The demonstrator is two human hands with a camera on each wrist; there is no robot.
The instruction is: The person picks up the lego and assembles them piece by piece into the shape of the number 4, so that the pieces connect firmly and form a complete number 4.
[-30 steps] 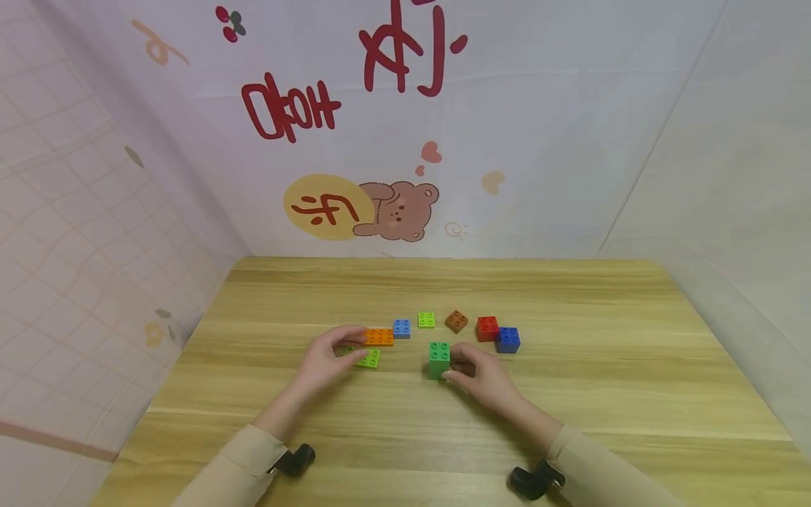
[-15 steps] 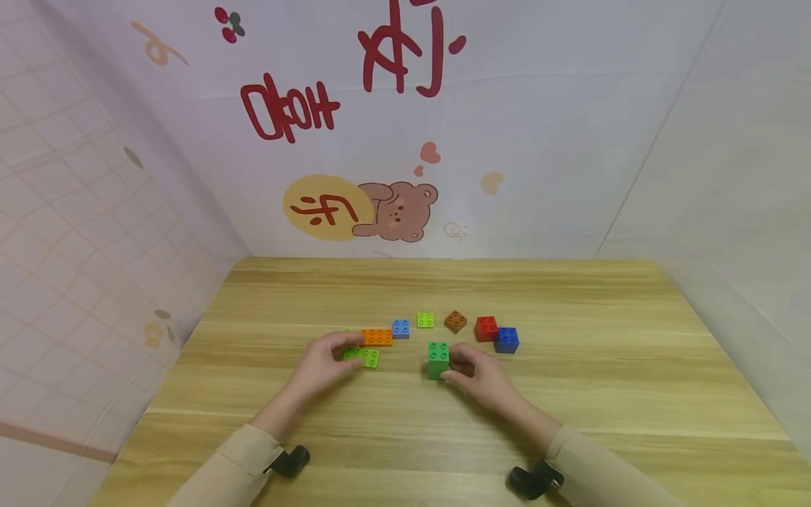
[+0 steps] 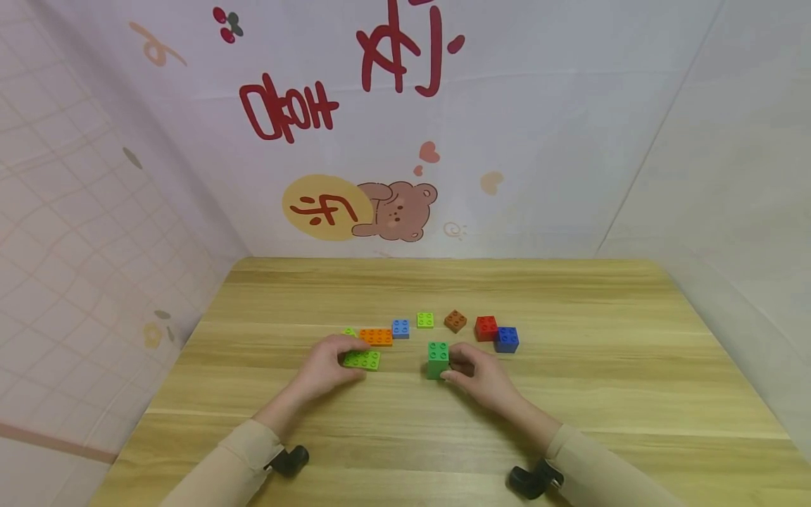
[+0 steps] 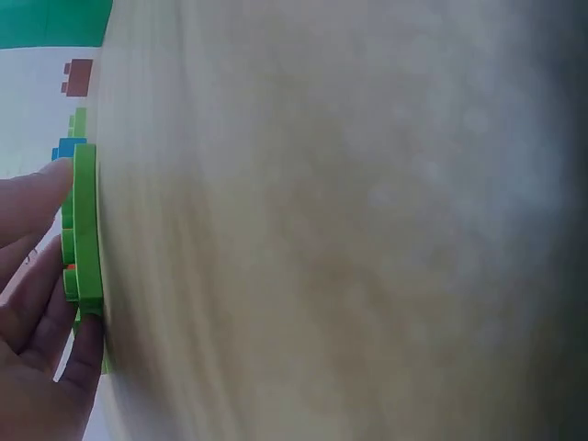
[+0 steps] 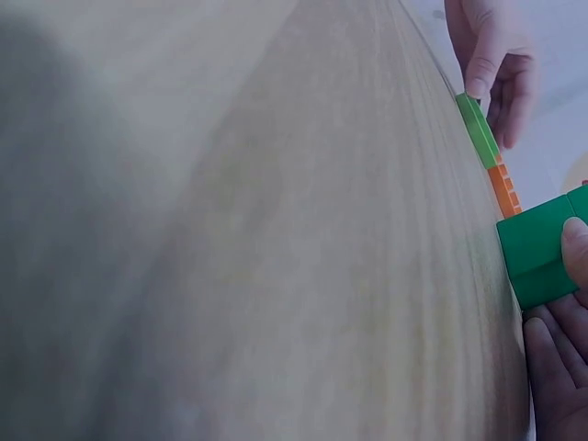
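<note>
My left hand [image 3: 329, 367] curves round the left end of a flat lime-green toy building brick [image 3: 362, 361] with two rows of studs. In the left wrist view, fingers and thumb [image 4: 57, 179] touch this lime-green brick [image 4: 85, 220], which lies low at the tabletop. My right hand [image 3: 483, 377] grips a tall green block [image 3: 438, 360] by its right side, with its studs up. The right wrist view shows a seam across the green block [image 5: 542, 248] and a thumb [image 5: 576, 248] pressed on its face.
Behind the hands lie an orange brick [image 3: 376, 337], a light-blue brick [image 3: 400, 329], a small lime brick [image 3: 425, 320], a brown brick [image 3: 455, 321], a red brick [image 3: 486, 329] and a dark-blue brick [image 3: 507, 340]. Another lime piece [image 3: 349, 332] is partly hidden behind the left hand.
The left hand has drawn back slightly left and its thumb has come down to the lime-green brick's near edge, uncovering more of it. The right hand and green block stay put.
</note>
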